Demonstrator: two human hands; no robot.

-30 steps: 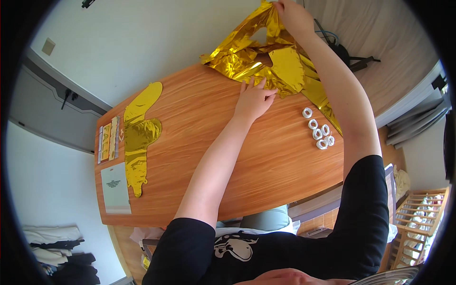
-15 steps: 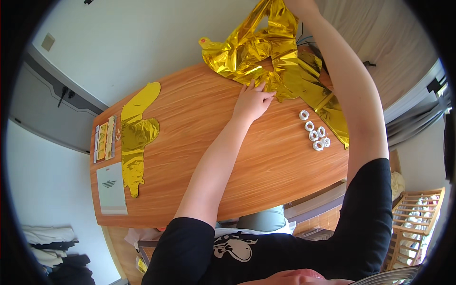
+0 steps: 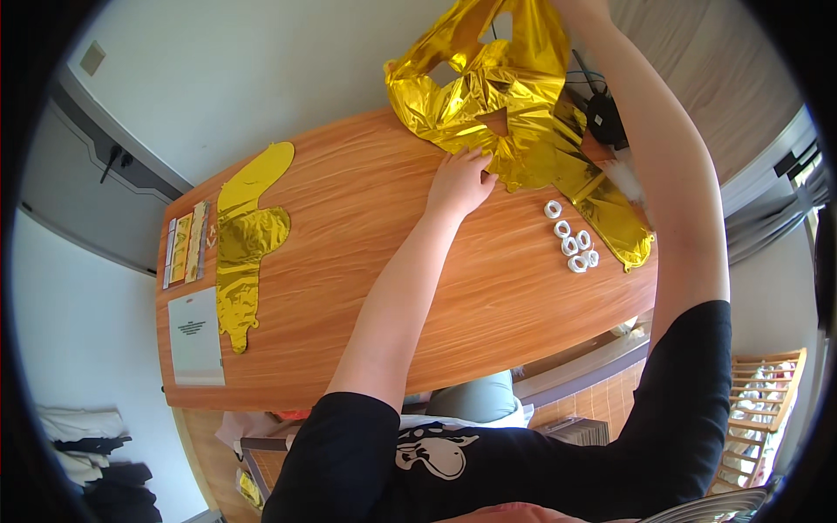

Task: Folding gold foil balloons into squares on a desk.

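Gold foil sheet (image 3: 536,91) raised higher than a second ago, at the far right of the table (image 3: 349,222)
Right hand (image 3: 582,12) has risen to the upper picture border, fingers cut off, grip cannot be told; left hand (image 3: 460,183) rests at the foil's near edge, fingers bent, thumb apart, pinching not confirmed; white rolls (image 3: 573,254) lie loose beside the foil; judged from the lift, the creased sheet is being opened out

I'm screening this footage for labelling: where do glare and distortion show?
Head view: bright glare streaks the crumpled gold foil; head view: the table's long edges look bowed, corners fall to black; head view: the right hand is cropped at the top.
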